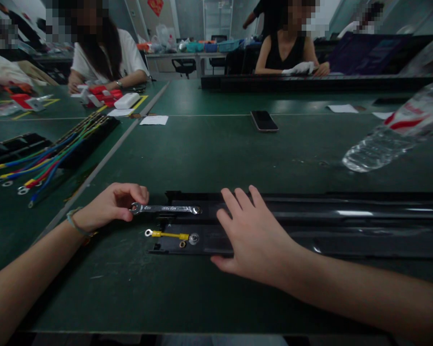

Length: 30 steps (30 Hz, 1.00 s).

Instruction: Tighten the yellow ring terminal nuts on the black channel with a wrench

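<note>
My left hand [110, 206] is closed on one end of a small silver wrench [166, 209], whose other end sits on the left end of a long black rail [346, 226]. My right hand [252, 235] lies flat with fingers spread on that rail, holding nothing. A short yellow wire [168, 235] with ring terminals rests on the rail's near plate, beside a small washer [194, 238].
A bundle of coloured wires [46, 163] lies on black trays at left. A phone [263, 120] and paper slips lie farther back. A clear water bottle [393, 134] lies at right. Other people sit across the green table [202, 154].
</note>
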Tool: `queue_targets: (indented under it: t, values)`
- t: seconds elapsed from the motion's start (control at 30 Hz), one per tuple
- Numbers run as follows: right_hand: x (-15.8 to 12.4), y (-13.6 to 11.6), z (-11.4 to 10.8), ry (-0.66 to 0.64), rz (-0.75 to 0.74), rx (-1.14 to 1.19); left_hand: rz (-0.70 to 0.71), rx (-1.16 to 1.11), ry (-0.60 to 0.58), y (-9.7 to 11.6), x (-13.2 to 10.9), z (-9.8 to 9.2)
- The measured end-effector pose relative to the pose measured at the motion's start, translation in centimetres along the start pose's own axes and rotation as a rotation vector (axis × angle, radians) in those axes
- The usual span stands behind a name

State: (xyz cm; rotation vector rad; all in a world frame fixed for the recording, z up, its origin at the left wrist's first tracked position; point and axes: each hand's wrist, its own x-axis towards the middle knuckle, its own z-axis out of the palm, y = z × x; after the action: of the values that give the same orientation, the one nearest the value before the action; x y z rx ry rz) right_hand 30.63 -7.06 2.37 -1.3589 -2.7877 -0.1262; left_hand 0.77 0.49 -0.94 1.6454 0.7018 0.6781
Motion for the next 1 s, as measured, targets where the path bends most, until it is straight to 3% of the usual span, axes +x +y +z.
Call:
queue_targets:
  t: [0.2, 0.43, 0.8, 1.0]
  values:
    - [0.0, 0.0, 0.1, 0.002, -0.001, -0.005, 0.018, -0.021, -0.05, 0.2, 0.2, 0.4]
    - [0.0, -0.1, 0.1, 0.003, 0.0, -0.007, -0.004, -0.006, -0.031, 0.2, 0.1, 0.2]
    - [0.1, 0.0, 0.0, 0.003, -0.002, -0.011, -0.067, 0.131, 0.319, -0.9, 0.1, -0.5]
    - [0.1, 0.0, 0.0, -0.006, -0.002, -0.004, -0.13, 0.324, 0.398, -0.6, 0.4, -0.4]
